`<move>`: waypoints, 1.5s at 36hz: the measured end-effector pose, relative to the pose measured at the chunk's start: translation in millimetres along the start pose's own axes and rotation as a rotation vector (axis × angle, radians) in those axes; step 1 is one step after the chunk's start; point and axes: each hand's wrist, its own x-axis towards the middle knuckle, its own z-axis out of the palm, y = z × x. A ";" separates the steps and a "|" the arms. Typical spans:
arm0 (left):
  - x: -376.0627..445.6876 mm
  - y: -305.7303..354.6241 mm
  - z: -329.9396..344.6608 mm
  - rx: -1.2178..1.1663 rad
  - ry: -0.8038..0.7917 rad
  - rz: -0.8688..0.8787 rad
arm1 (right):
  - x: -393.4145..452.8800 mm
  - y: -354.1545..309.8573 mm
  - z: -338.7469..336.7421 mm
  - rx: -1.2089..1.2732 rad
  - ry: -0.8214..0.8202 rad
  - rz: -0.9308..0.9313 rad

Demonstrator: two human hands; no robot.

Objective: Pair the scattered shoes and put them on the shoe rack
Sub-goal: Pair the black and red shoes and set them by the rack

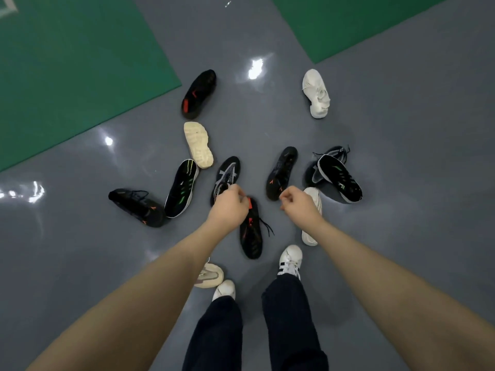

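Left grip (230, 206) loosely curled, right grip (298, 203) loosely curled, both empty above scattered shoes (250, 228)

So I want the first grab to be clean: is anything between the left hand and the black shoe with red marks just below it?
Nothing visible. The left hand hovers right over the heel end of the black shoe with red marks, fingers curled and empty; only its loose lace trails beside it.
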 end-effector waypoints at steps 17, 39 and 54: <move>171.0 -134.9 173.2 -0.017 -0.041 -0.154 | 181.5 152.5 117.8 -0.064 -0.140 0.071; 233.5 -229.3 240.5 0.237 -0.085 -0.206 | 236.3 201.2 236.3 -0.238 -0.095 0.019; 116.5 -135.7 83.1 0.071 0.097 -0.115 | 120.4 24.9 139.8 -0.167 -0.015 -0.168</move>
